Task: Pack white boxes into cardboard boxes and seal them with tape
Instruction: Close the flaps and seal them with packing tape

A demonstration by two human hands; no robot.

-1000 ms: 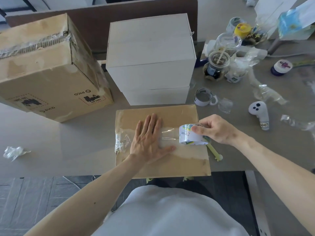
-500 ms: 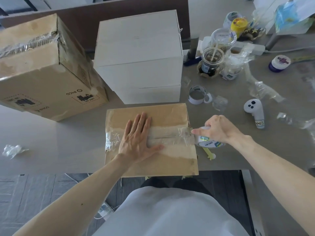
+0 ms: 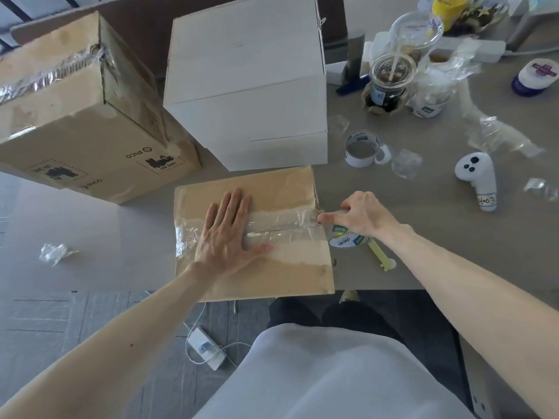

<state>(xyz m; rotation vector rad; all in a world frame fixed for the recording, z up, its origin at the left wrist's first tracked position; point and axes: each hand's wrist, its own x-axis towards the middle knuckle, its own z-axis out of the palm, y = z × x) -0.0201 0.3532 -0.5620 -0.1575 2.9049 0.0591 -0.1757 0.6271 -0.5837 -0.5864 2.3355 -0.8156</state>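
A small cardboard box (image 3: 272,189) lies at the table's near edge with clear tape (image 3: 284,228) stretched across its top seam. My left hand (image 3: 227,237) presses flat on the taped seam, fingers straight. My right hand (image 3: 360,217) grips the tape roll (image 3: 348,240) just past the box's right edge, with the index finger on the tape at the corner. Behind the box stands a stack of white boxes (image 3: 251,83). A larger taped cardboard box (image 3: 78,116) stands at the back left.
A second tape roll (image 3: 361,148) lies right of the white boxes. Drink cups (image 3: 390,83), plastic scraps, a white controller (image 3: 479,179) and a jar (image 3: 535,77) crowd the right side. A crumpled plastic scrap (image 3: 56,252) lies at left. A yellow cutter (image 3: 381,257) lies under my right wrist.
My right hand has pulled the tape roll rightward across the box top and down past its right edge. My left hand has stayed pressed on the seam.
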